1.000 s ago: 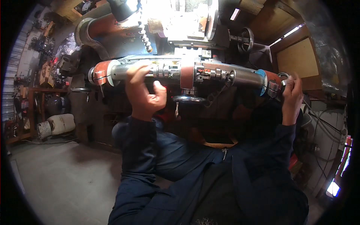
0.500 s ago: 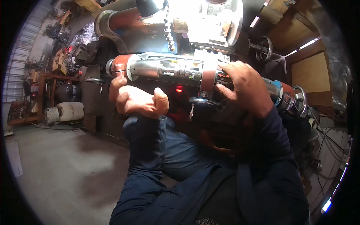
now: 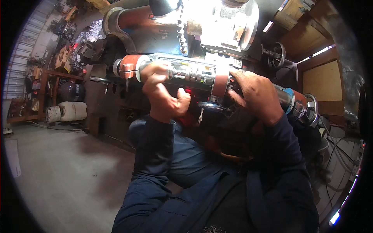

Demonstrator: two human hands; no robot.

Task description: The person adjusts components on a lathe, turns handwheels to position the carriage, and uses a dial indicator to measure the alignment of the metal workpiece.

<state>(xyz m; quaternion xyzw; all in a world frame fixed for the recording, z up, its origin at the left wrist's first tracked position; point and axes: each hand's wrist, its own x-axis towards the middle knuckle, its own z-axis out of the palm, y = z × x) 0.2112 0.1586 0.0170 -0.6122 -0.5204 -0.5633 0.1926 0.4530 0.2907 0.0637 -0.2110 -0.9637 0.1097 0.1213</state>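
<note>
A long horizontal metal shaft assembly (image 3: 192, 73) spans the machine. My left hand (image 3: 165, 95) is raised to its left part, fingers slightly blurred over a shiny cylinder beside a red clamp collar (image 3: 129, 66). The thumb stands apart from those fingers, and nothing shows in the palm. To the right, my right hand (image 3: 258, 97) has its fingers over the shaft and its thumb in front, just past a brownish-red ring (image 3: 221, 79). Its fingertips are partly hidden behind the ring. Below the ring sits a chrome handwheel (image 3: 213, 106).
A brightly lit machine head (image 3: 225, 27) stands behind the shaft, with a dark lamp (image 3: 164, 6) and beaded flexible hose (image 3: 181, 33) beside it. Handwheels (image 3: 311, 110) are at the right end. A white cylindrical tank (image 3: 74, 112) lies at the left; cables hang at the right.
My left hand has risen and moved right, from below the red collar onto the shiny cylinder. The right hand keeps its place by the ring. The whole view has shifted slightly.
</note>
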